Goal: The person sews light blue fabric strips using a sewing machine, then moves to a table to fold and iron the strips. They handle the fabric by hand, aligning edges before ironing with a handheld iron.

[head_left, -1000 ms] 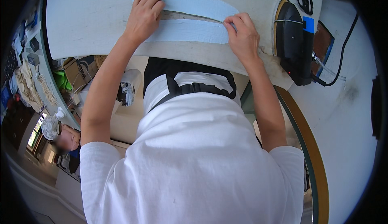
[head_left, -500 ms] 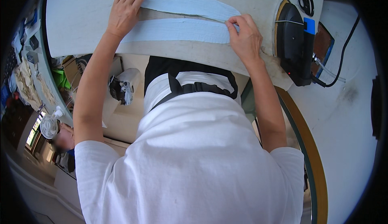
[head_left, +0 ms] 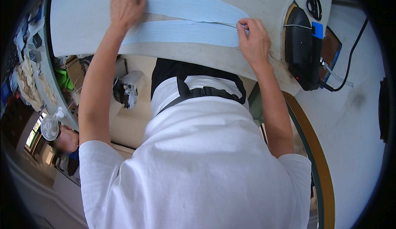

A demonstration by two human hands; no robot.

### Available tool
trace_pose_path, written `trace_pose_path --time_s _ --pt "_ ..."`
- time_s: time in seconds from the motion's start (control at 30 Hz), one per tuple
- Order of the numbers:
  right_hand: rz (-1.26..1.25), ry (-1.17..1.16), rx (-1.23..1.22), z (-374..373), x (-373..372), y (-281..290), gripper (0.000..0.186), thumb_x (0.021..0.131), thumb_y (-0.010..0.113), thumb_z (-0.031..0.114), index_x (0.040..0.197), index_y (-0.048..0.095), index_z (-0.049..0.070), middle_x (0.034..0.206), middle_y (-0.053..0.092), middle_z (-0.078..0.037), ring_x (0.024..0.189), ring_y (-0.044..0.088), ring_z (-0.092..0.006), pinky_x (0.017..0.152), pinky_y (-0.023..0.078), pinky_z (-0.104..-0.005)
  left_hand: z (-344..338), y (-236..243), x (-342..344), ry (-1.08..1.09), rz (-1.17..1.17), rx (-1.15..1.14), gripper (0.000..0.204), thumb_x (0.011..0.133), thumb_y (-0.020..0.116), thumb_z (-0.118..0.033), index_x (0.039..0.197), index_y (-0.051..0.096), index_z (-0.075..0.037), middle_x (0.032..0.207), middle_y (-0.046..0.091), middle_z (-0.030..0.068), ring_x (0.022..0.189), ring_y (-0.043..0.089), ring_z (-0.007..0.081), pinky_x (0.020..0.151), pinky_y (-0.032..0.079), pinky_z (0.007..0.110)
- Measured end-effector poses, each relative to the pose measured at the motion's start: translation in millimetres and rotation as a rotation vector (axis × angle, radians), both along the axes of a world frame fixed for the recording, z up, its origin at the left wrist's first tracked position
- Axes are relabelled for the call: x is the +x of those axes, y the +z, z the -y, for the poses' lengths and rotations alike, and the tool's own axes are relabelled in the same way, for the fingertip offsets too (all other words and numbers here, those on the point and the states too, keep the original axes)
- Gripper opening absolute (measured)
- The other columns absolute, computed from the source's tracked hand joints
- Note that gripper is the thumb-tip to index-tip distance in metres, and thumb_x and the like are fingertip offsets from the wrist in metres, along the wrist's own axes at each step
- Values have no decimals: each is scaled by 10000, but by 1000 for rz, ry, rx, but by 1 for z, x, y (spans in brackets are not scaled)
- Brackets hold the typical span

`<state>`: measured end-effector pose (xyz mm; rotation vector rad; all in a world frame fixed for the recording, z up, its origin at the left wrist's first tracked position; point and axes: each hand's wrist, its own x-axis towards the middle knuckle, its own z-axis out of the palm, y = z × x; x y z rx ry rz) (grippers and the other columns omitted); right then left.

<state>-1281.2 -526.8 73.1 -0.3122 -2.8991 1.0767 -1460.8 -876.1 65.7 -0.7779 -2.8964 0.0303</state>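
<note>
Blue fabric strip (head_left: 185, 33) lies flat on the bench (head_left: 82, 18): your left hand (head_left: 126, 6) presses spread on it, your right hand (head_left: 253, 41) pinches its end; smoothing seems underway, needing even tension next.

The left hand (head_left: 126, 5) is sliding further left along the long pale blue strip of fabric (head_left: 185, 33), smoothing it flatter, widening its distance from the right hand (head_left: 253, 41).

Two long pale-blue fabric strips (head_left: 185, 20), flat and side by side on the white table, ends meeting at right
</note>
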Motion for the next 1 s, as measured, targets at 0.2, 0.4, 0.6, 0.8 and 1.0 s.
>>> trace_pose_path --time_s 0.2,0.4,0.6,0.8,1.0 --pt "-36 -72 -161 -3 3 3 134 937 629 121 1044 699 82 945 655 -69 805 669 -238 711 524 -370 -5 8 1 181 -79 12 300 868 655 -148 1143 674 -30 1187 665 164 1058 644 350 917 510 452" --pt "20 -120 -147 -7 21 7 134 914 652 99 1034 706 75 902 641 -67 729 656 -221 682 523 -363 -128 16 95 -439 322 472 279 781 790 -111 1017 650 -58 1109 638 101 1086 585 315 926 431 419" --pt "-20 -164 -107 1 16 -5 85 885 707 155 946 704 96 833 645 -65 698 641 -262 631 499 -397 -184 -4 127 -171 402 611 269 777 792 -117 1010 663 -76 1133 608 88 1082 546 295 910 374 429" --pt "-32 -214 -69 2 14 -7 84 887 707 183 900 682 104 805 644 -55 709 642 -276 629 494 -415 -173 -16 122 -48 326 642 139 806 774 -117 921 709 -76 1101 614 73 1065 550 289 890 361 421" --pt "-43 -208 -45 -1 13 -8 72 882 711 168 902 680 105 795 640 -49 699 635 -269 618 486 -409 -174 -19 118 -41 327 636 87 822 772 -134 858 733 -65 1065 620 68 1032 553 269 887 352 420"
